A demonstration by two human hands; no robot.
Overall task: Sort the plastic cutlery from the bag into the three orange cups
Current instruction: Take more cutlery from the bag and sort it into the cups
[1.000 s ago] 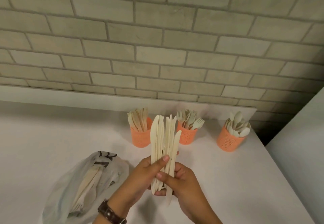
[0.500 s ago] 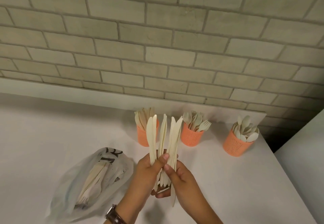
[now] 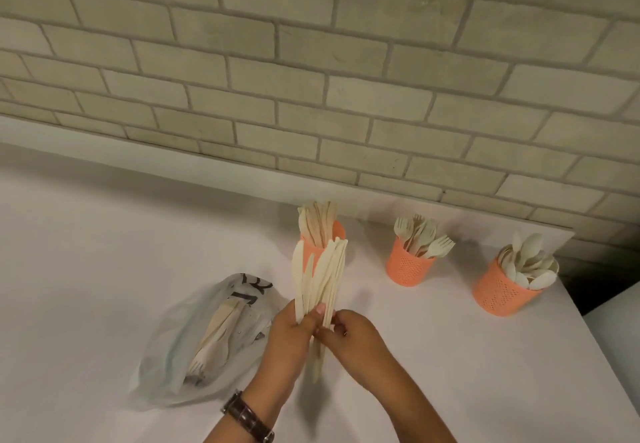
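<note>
Both hands (image 3: 322, 331) grip the knives (image 3: 320, 276) (tips up) before the cups (image 3: 410, 266).

One view only. The wide-angle camera sits on the person's head and faces forward and down over the white tabletop (image 3: 104, 252). Nearest the lens, at 6 o'clock, the left hand (image 3: 294, 335) and right hand (image 3: 356, 335) grip the knives (image 3: 317, 280). The brick wall (image 3: 311, 79) lies farthest, filling 12 o'clock. Mortar lines bow near the frame edges.
</note>
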